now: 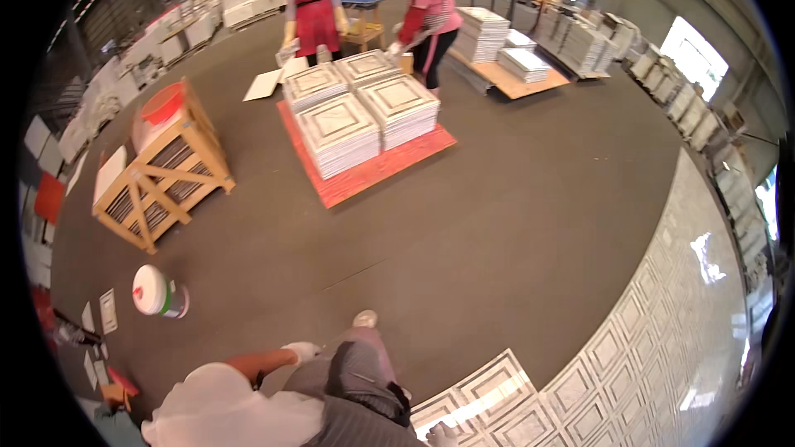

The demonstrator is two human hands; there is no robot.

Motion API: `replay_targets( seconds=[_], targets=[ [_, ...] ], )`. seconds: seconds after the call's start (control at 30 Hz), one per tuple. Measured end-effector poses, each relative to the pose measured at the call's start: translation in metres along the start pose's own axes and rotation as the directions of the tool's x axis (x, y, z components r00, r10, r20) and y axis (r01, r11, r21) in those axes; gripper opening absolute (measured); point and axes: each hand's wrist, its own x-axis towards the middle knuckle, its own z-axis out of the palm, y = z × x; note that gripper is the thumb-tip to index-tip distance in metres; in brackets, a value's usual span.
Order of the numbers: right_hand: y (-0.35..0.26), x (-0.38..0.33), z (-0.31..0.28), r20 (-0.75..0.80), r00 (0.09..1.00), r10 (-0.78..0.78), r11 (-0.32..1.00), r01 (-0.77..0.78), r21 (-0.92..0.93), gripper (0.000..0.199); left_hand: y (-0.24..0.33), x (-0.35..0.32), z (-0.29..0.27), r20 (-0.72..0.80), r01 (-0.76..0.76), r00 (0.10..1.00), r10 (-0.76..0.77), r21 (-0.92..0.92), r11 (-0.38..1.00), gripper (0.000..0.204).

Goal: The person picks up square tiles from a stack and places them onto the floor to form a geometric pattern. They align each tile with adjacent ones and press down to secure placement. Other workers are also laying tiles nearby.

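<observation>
Standing at the lower edge of the frame, the person wears a white top and grey trousers, with one shoe [364, 318] showing on the dark floor [513, 232]. The left hand [301, 352], in a white glove, rests low at centre left against the raised knee; its fingers appear curled in, holding nothing that can be made out. The right hand [441, 434], also gloved, sits at the bottom edge and touches the near corner of a patterned tile [489, 389]; whether its fingers grip the tile or merely lie on it cannot be told.

That tile lies at lower centre, at the end of a long band of laid tiles [662, 348] curving up the right side of the frame, each white with a grey framed square.

A white bucket [157, 291] lies on its side at lower left, well apart from both hands. Above it, at left, stands a wooden crate [161, 178] holding tiles on edge. At upper centre, four stacks of tiles [364, 108] rest on a red pallet [373, 170]. Two other people in red tops stand behind the stacks, one at the left [312, 8] and one at the right [426, 12], both gloved and bent toward the tiles. Further stacks [497, 41] sit on a wooden pallet at upper right.
</observation>
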Motion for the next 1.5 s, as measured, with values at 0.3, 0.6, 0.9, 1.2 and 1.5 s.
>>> replay_targets(
  seconds=[0.3, 0.6, 0.9, 1.2, 1.5],
  targets=[
    [-0.129, 0.156, 0.109, 0.11, 0.938, -0.328, 0.904, 0.345, -0.251, 0.056, -0.163, 0.025, -0.07, -0.127, -0.042, 0.991, 0.049, 0.052, 0.998, 0.041],
    [-0.363, 0.149, 0.247, 0.232, 0.925, -0.3, 0.951, 0.309, -0.004, 0.051, -0.24, 0.057, -0.189, -0.064, 0.135, 0.99, -0.124, 0.233, 0.963, 0.028],
    [-0.31, 0.293, 0.095, -0.038, 0.991, 0.131, 0.978, -0.123, 0.17, 0.026, -0.062, 0.149, -0.277, -0.175, 0.002, 0.978, -0.109, -0.52, 0.854, 0.039],
    [-0.552, 0.4, 0.052, 0.01, 0.995, 0.102, 0.969, -0.097, -0.229, 0.048, 0.018, 0.244, -0.431, -0.241, 0.157, 0.893, -0.381, -0.625, 0.764, 0.038],
    [-0.846, 0.584, 0.169, 0.194, 0.876, -0.441, 0.813, 0.482, -0.327, 0.045, 0.06, 0.347, -0.539, -0.283, 0.139, 0.858, -0.429, -0.676, 0.724, 0.036]
  ],
)
